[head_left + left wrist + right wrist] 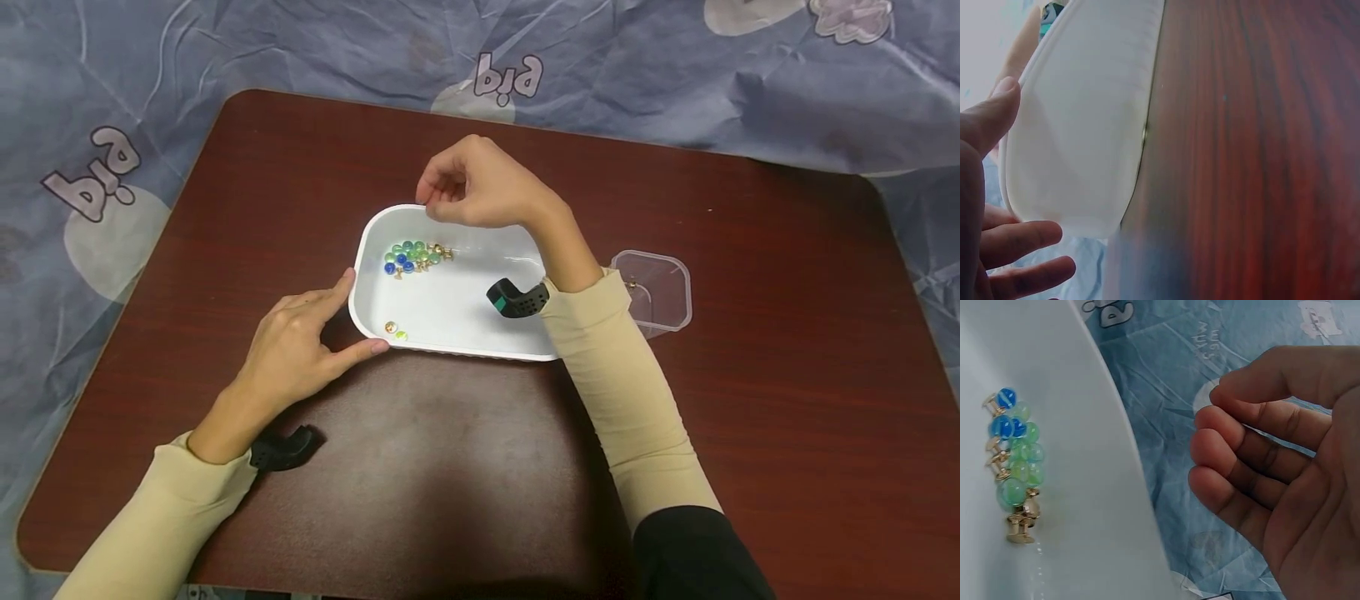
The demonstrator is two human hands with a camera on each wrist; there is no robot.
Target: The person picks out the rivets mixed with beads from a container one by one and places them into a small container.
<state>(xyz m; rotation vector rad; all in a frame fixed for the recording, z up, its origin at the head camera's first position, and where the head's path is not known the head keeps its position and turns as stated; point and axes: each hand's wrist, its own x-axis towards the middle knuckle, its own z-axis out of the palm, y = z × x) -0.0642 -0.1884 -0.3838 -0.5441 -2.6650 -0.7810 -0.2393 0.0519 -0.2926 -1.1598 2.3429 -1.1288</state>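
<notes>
A white tray (465, 321) lies on the table with blue and green glass marbles (407, 250) clustered together with small gold studs (438, 250) toward its far left. My left hand (292, 342) spans the tray's near left corner, thumb at the front rim and fingers at the left end. In the left wrist view the thumb and fingers touch the tray's outer side (1079, 125). Above the far rim is my right hand (480, 183), fingers curled and thumb tip against the index finger. The right wrist view shows no item in its fingers (1216, 450).
Two small round pieces (396, 332) lie apart in the tray's near left corner. To the right stands a clear plastic box (663, 292) with a tiny gold piece inside, partly behind the right sleeve. Blue printed cloth (337, 50) borders the brown table (787, 375).
</notes>
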